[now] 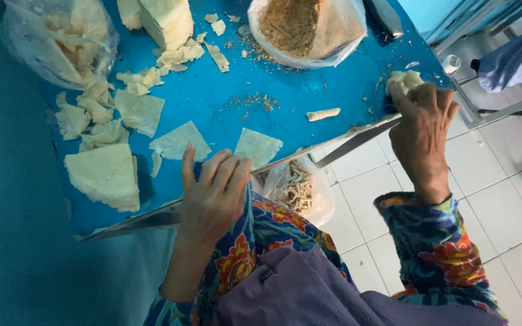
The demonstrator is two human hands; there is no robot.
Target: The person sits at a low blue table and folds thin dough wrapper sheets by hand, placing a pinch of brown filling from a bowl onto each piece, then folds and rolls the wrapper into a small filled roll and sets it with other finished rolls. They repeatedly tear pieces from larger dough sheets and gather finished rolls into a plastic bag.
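Down at the metal edge of the blue table (pixel 309 96), our left hand (pixel 215 193) rests with fingers loosely spread, gripping nothing; its fingertips reach over the rim toward a triangular pastry sheet (pixel 258 147) just beyond them on the blue surface. A second triangular sheet (pixel 176 142) lies just beside the first, further along that edge, and past it sits a thicker folded stack of sheets (pixel 105 175), close to the rim.

Our right hand (pixel 421 130) is closed around a crumpled wad of pastry dough (pixel 405 79), held right at the table's far corner, where the metal rim runs out. Near that hand, inward from the edge, one small rolled pastry (pixel 323 113) lies alone on a broad bare stretch of blue, the most open ground on the table.

Deeper in from the edge we see a clear bag of brown crumbly filling (pixel 300 27), a tall block of stacked sheets (pixel 167 21) with torn scraps (pixel 101 99) strewn around it, and a plastic bag of scraps (pixel 61 39).

Below the table's edge, between our hands, a plastic bag of finished rolls (pixel 294 190) hangs over the white tiled floor (pixel 502 205).
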